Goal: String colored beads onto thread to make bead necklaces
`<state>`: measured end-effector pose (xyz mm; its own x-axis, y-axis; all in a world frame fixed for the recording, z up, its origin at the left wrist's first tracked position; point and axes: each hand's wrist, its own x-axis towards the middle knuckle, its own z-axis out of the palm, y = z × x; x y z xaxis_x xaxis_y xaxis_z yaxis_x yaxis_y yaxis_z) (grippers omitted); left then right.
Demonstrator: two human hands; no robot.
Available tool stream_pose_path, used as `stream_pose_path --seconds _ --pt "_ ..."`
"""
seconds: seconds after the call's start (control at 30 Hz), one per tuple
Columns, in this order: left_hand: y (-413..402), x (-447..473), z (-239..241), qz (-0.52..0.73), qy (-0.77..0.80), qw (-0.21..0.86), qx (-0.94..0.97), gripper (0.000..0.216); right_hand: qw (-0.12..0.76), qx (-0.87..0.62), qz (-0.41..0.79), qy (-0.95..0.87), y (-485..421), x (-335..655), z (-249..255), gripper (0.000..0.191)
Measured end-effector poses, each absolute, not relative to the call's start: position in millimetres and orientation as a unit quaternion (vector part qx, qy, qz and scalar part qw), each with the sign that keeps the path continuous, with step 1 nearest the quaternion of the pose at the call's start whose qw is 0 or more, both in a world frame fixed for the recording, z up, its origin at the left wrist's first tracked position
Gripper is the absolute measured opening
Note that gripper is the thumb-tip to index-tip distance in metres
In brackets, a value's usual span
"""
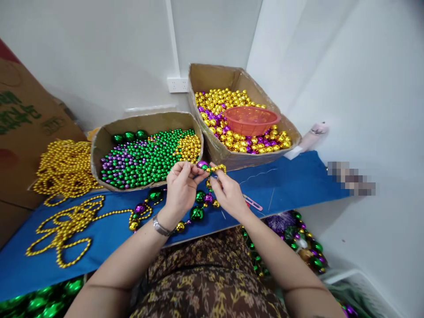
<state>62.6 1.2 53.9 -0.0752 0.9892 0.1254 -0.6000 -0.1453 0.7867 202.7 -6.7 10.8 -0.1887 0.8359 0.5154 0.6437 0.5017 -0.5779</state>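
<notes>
My left hand (181, 187) and my right hand (228, 192) meet above the blue board (291, 183), both pinched on a bead strand (198, 207). Between the fingertips sit a purple bead (202, 164) and a short run of small gold beads (218, 168). The strand hangs down under my hands with large green, purple and gold beads and trails left across the board. A watch is on my left wrist.
A cardboard box (145, 121) of green, purple and gold beads stands behind my hands. A second box (212, 145) holds gold and purple beads and an orange bowl (251, 120). Gold bead strings (62, 170) lie left. Finished strands (298, 240) lie lower right.
</notes>
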Motion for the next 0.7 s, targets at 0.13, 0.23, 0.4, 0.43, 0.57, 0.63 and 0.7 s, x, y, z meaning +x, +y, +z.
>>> stream_pose_path --seconds 0.13,0.23,0.4,0.43,0.57,0.63,0.7 --pt "0 53 49 0.639 0.323 0.545 0.437 0.022 0.434 -0.484 0.111 -0.751 7 209 -2 0.035" --pt "7 43 47 0.557 0.375 0.487 0.559 0.023 0.421 -0.471 -0.050 -0.774 22 213 -13 0.034" --pt "25 28 48 0.403 0.381 0.470 0.687 0.024 0.369 -0.393 -0.149 -0.829 39 211 -25 0.036" --pt "27 27 48 0.387 0.378 0.480 0.691 0.024 0.373 -0.393 -0.153 -0.827 40 208 -26 0.036" --pt "32 25 39 0.388 0.379 0.539 0.644 0.026 0.423 -0.427 -0.086 -0.795 29 197 -26 0.037" --pt "35 23 34 0.440 0.388 0.550 0.594 0.025 0.438 -0.437 0.018 -0.785 11 193 -24 0.045" --pt "38 19 32 0.503 0.397 0.538 0.548 0.023 0.416 -0.419 0.152 -0.793 -12 193 -18 0.054"
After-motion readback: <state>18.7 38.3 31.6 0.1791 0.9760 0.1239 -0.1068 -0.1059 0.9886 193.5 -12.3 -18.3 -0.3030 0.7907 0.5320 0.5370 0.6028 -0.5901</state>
